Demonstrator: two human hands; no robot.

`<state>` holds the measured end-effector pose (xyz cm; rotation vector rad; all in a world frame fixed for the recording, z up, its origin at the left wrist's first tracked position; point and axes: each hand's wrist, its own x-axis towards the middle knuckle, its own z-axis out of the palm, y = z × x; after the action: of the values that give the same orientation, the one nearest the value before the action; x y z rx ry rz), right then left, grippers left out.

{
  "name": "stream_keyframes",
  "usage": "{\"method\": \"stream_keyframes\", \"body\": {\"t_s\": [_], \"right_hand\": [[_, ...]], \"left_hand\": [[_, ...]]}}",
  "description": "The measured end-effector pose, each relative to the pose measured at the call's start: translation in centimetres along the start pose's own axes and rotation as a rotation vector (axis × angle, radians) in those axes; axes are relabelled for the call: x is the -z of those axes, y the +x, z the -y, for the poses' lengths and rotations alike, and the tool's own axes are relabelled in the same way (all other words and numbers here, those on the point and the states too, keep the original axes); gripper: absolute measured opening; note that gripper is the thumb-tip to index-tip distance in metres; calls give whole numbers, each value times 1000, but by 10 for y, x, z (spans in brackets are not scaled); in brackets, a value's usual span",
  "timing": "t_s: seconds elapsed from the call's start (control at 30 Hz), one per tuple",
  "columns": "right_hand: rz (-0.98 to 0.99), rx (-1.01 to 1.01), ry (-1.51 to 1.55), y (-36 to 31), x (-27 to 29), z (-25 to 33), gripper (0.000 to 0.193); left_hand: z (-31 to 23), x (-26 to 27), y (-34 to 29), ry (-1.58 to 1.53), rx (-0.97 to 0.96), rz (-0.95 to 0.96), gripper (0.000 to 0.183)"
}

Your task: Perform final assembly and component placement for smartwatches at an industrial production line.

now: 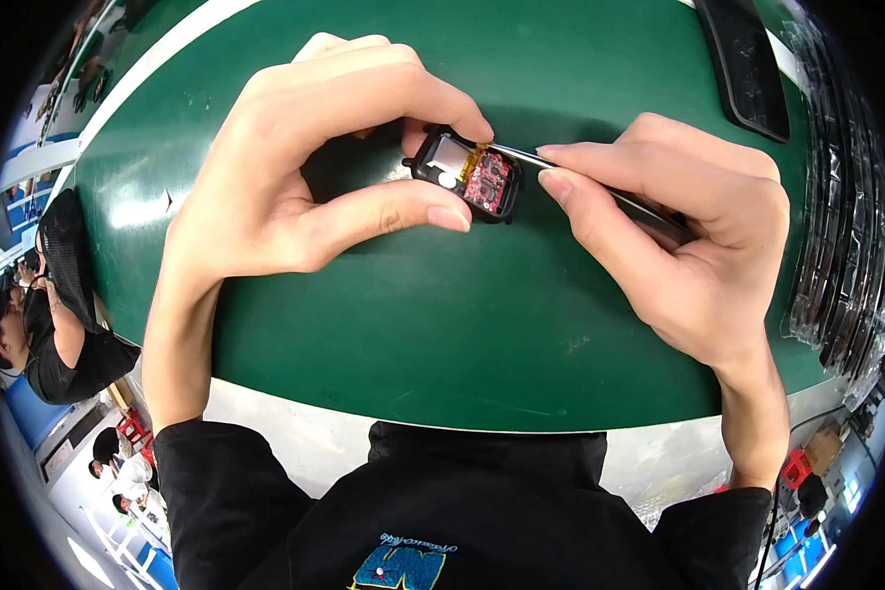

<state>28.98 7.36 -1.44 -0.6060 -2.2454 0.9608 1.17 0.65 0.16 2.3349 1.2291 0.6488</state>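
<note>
Between the thumb and fingers of my left hand [305, 157] is a small black device housing [508, 205], its inside facing up. It contains a red circuit board [489, 182], a silvery rectangular part [449, 155] and a strip of yellow tape or flex. My right hand [688, 206] pinches slim metal tweezers [521, 155]. Their tip reaches the upper edge of the housing, beside the yellow strip and my left index fingertip. Whether the tip grips anything is too small to tell.
A green table [442, 334] lies under my hands. At the far right is a black tray-like object [747, 74], and a stack of clear plastic trays [841, 206] stands along the right edge. On the left, a person in black [69, 344] sits nearby; more people are farther back.
</note>
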Motion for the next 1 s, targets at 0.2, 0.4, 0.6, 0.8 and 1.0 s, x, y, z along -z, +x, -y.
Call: {"method": "stream_keyframes", "body": {"t_s": [0.2,0.4,0.6,0.8,1.0], "right_hand": [[-15,87,-43,-4,-1,-3,20],[35,-81,-65,-1,15,9,16],[5,-160,135,1,-2,11,18],[68,-68,-166,5,-8,26,51],[19,-12,-154,-3,-12,32,43]], "left_hand": [[-4,-2,2,-26,37,-3,58],[-3,-7,-1,-84,108,-63,61],[1,-8,-5,-36,33,-89,59],[-3,-7,-3,-233,63,-76,77],[-16,-5,-10,-242,96,-35,77]]}}
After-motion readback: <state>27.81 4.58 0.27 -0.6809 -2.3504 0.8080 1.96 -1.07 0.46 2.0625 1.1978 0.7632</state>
